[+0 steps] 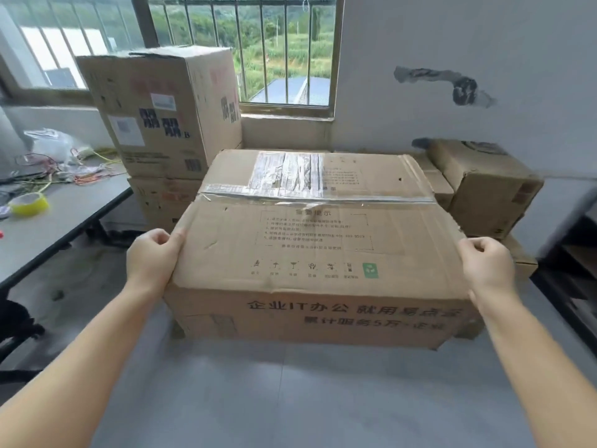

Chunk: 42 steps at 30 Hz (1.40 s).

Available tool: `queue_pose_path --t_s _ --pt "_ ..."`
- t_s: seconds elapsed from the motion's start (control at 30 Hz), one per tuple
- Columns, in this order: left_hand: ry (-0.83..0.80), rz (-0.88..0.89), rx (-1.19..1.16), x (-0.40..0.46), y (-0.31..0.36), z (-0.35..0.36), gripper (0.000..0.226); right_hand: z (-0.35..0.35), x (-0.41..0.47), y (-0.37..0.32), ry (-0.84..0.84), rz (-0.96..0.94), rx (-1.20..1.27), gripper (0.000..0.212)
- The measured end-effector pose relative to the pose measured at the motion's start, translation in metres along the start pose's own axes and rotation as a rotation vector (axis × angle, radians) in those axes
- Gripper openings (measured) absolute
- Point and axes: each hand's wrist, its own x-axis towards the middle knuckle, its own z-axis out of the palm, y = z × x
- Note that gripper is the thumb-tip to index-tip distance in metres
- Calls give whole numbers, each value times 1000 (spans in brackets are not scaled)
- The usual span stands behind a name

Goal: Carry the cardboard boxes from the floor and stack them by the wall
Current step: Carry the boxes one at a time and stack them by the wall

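Below barred window (245, 43) | grey floor (290, 399) | grey wall (468, 43) | stacked boxes (161, 111)

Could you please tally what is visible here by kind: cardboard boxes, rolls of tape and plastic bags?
Cardboard boxes: at least 5: the big box held by the left hand and right hand, two stacked at left, two at right; others may be hidden
Rolls of tape: 1, yellow
Plastic bags: 1
Total: 7

A wide flat brown box (310, 240), taped along its top, lies level; stacked boxes (168, 124) stand at 11 o'clock.
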Motion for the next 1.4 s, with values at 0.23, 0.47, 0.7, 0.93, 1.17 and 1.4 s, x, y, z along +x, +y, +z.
queue_pose_path --t_s 0.23,0.47,0.7,0.93,1.17,1.4 --pt "60 58 -4 160 30 69 56 114 133 -57 6 -88 70 18" --pt "103 92 13 341 63 153 45 231 290 -126 5 -144 91 25" --pt "-9 -51 216 485 77 214 27 347 397 -173 74 -152 1 24" --pt "-66 -72 246 583 75 273 40 443 450 -168 161 -117 -88 27" --pt "-222 -64 479 630 42 312 46 508 470 -151 177 -64 -161 21" --pt "-413 -54 781 619 10 337 46 540 470 -127 96 20 -304 21"
